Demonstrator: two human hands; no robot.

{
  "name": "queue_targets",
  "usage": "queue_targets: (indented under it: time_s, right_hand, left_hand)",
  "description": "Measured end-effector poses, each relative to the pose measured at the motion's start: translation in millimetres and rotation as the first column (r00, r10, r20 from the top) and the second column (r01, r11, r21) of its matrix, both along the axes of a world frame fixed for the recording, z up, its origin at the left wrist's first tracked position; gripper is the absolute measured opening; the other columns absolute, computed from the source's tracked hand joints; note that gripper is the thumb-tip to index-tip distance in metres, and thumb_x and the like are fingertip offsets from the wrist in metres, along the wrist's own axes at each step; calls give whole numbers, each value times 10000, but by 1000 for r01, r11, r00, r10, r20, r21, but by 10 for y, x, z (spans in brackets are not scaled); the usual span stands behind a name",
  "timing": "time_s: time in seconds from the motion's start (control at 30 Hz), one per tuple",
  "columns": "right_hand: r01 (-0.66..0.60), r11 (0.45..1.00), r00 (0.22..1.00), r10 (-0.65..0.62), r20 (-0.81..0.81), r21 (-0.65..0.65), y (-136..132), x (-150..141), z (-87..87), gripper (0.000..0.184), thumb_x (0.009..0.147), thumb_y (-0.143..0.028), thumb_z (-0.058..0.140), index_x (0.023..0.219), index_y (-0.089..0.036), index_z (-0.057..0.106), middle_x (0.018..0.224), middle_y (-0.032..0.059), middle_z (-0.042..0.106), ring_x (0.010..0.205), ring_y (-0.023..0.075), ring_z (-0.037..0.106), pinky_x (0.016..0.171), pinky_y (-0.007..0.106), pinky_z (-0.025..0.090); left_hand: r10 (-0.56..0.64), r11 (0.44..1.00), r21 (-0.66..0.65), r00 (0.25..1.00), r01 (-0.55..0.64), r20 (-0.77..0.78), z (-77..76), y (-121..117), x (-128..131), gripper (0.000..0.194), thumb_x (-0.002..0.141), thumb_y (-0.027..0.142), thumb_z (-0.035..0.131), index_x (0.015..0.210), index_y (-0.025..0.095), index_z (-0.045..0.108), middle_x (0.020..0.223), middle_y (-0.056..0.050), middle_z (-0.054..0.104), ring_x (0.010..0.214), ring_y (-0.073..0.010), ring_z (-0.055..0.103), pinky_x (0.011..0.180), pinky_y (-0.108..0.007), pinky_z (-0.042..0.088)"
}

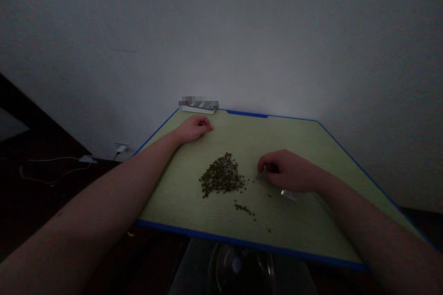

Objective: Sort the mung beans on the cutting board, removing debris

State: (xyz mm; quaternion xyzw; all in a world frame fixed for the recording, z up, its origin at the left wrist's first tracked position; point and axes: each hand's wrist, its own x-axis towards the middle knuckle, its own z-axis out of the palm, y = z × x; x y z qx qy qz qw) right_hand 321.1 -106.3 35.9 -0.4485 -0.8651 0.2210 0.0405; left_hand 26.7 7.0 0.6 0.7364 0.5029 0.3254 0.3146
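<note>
Nearest, below the tabletop, one round, clear, shiny-rimmed vessel (pixel 272 269) sits between the person's two legs in dark grey trousers (pixel 188 265). One small yellow scrap (pixel 130 234) shows beneath the front left corner of one pale yellow-green table with a blue edge (pixel 294 133).

On the tabletop, a few stray grains lie toward the front, one of them (pixel 269 230) closest to the edge. Behind these is one short, slanting row of small brown grains (pixel 244 208). Beyond the row spreads one heap of small, round, brown-green grains (pixel 223 175), near the middle of the table and between the two hands; its grains are too many to count.

Right of the heap, the right hand (pixel 292 170) is curled, thumb and fingertips pinching one crumpled, clear plastic piece (pixel 288 195), which also sticks out under the palm. Farther back, the left hand (pixel 193 130) rests on the table, fingers loosely bent; whether they press on anything cannot be told.

Just behind it, at the far left corner, stands one low, white box with a blurred top (pixel 199 110). One plain grey-white wall (pixel 259 46) rises behind.
</note>
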Motion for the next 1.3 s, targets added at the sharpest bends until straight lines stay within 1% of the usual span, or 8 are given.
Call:
queue_targets:
  time_s: [0.17, 0.37, 0.47, 0.7, 0.83, 1.07, 1.2, 1.3]
  right_hand:
    - [-29, 999, 999, 28, -19, -13, -14, -17, -4, 246, 684, -138, 470, 857, -185, 639, 576, -23, 536, 516, 105, 465, 498, 232, 319]
    - [-61, 998, 998, 61, -8, -16, -30, -22, 9, 240, 668, -125, 485, 838, -182, 645, 588, -17, 552, 529, 108, 477, 515, 236, 327]
    - [-49, 999, 999, 48, -14, -18, -54, -53, 6, 240, 681, -136, 483, 849, -186, 646, 584, -19, 552, 520, 106, 479, 507, 232, 328]
    - [41, 998, 999, -42, 6, 47, -42, -97, -14, 234, 688, -156, 490, 859, -187, 646, 610, -3, 588, 529, 111, 498, 504, 231, 333]
    - [110, 990, 991, -116, 71, 84, 54, 11, 12, 251, 659, -141, 494, 850, -187, 650, 637, 11, 604, 557, 124, 510, 520, 239, 342]
    - [232, 969, 954, -243, 174, 82, 244, 269, 26, 277, 647, -152, 502, 880, -187, 648, 690, 32, 629, 597, 148, 547, 535, 253, 361]
    - [249, 963, 949, -264, 173, 103, 297, 393, 65, 281, 631, -135, 501, 865, -185, 650, 688, 26, 628, 609, 152, 554, 540, 255, 372]
    - [246, 963, 962, -256, 98, 108, 290, 441, 130, 242, 665, -164, 504, 863, -178, 642, 634, 9, 599, 573, 141, 537, 522, 252, 366]
  left_hand:
    - [-4, 1000, -2, 1000, 4, 18, -5, 3, 1, 189, 672, 330, 583, 680, 148, 533, 506, 62, 429, 483, -61, 361, 484, -203, 288]
    - [-9, 1000, 5, 1000, 9, 12, -6, 5, -4, 197, 673, 342, 583, 680, 150, 540, 507, 61, 427, 487, -62, 367, 493, -205, 294]
    - [-7, 1000, 12, 1000, 7, 13, -12, 13, -6, 201, 669, 346, 586, 676, 150, 540, 509, 60, 431, 491, -63, 368, 502, -207, 299]
    - [12, 1000, 4, 1000, -12, 1, -5, 4, -1, 200, 661, 345, 591, 678, 151, 549, 519, 55, 443, 495, -67, 376, 506, -214, 305]
    - [9, 1000, -6, 1000, -9, 0, -6, 5, -5, 200, 671, 346, 583, 681, 151, 540, 523, 57, 440, 483, -62, 366, 489, -207, 296]
    - [18, 1000, 2, 1000, -18, -17, 9, -10, 5, 196, 663, 341, 580, 676, 148, 544, 525, 52, 451, 487, -63, 374, 482, -206, 291]
    - [15, 1000, 0, 1000, -15, -6, 8, -8, 7, 203, 663, 350, 580, 673, 151, 539, 525, 55, 440, 485, -64, 366, 479, -210, 284]
    - [19, 1000, -6, 1000, -19, -3, 5, -1, 5, 195, 659, 342, 582, 676, 153, 537, 528, 56, 443, 488, -65, 369, 483, -210, 288]
